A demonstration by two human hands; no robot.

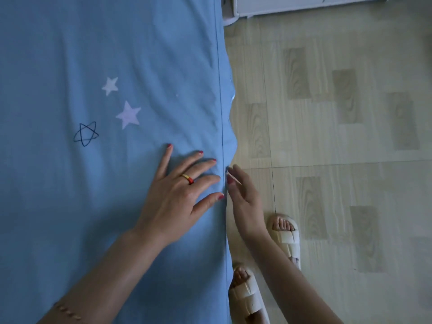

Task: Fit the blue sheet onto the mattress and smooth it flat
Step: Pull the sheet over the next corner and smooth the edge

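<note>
The blue sheet with star prints covers the mattress and fills the left half of the view; its seamed edge hangs over the mattress's right side. My left hand, wearing a ring, lies flat on the sheet with fingers spread, close to the edge. My right hand is at the side of the mattress, fingers straight, fingertips touching the hanging sheet edge beside the left hand's fingertips. The mattress itself is hidden under the sheet.
Wood-pattern tiled floor runs along the right of the bed. My two feet in cream slippers stand close to the bed's side. A white piece of furniture sits at the top right.
</note>
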